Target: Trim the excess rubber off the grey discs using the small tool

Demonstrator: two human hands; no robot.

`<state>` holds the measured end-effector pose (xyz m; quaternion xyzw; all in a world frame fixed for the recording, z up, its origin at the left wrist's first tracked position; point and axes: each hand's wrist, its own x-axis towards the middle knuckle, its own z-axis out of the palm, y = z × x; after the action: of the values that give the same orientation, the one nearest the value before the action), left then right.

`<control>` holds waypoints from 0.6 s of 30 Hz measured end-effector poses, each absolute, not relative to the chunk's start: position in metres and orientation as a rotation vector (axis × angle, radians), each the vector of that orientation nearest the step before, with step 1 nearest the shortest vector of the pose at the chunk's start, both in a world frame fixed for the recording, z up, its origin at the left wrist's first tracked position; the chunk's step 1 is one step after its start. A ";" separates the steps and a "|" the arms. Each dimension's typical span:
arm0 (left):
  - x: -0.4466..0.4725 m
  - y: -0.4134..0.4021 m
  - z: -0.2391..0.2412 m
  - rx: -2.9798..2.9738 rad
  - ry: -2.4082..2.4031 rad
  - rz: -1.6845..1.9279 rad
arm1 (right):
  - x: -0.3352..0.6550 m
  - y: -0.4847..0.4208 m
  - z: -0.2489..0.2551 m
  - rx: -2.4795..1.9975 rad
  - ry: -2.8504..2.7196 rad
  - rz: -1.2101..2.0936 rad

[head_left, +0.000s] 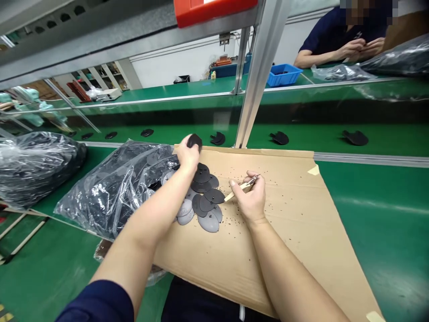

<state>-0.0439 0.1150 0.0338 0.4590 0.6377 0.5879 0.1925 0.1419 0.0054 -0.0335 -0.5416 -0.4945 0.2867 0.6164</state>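
Observation:
My left hand (188, 155) is closed on a black plastic disc (195, 141), held up near the far edge of the cardboard sheet. Below it lies a loose pile of black and grey oval discs (208, 201), partly hidden by my left forearm. My right hand (252, 197), right of the pile, is closed around pale-handled nippers (231, 195), their metal end pointing away from me. The fingers hide much of the tool. Small black scraps dot the cardboard (288, 214) around and beneath my right hand.
A clear plastic bag (110, 188) full of dark parts lies left of the pile, with another bag (36, 165) beyond. Several black parts (279, 137) sit spaced along the green belt behind a metal post (253, 89). Across it, a person (335, 49) works near a blue bin (284, 75).

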 end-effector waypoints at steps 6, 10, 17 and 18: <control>-0.087 0.198 0.048 1.784 2.340 0.937 | 0.142 0.005 -0.036 -1.285 -1.147 0.745; -0.064 0.227 0.032 1.787 2.278 0.699 | 0.140 0.005 -0.039 -1.294 -1.153 0.736; 0.003 0.253 0.000 1.697 2.198 0.509 | 0.139 0.005 -0.044 -1.347 -1.258 0.695; 0.009 0.254 -0.003 1.719 2.178 0.538 | 0.139 0.005 -0.044 -1.355 -1.263 0.693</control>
<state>0.0085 0.2542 -0.0033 0.6006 0.7611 0.1879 0.1570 0.1393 0.0054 -0.0439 -0.5725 -0.5334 0.2927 0.5496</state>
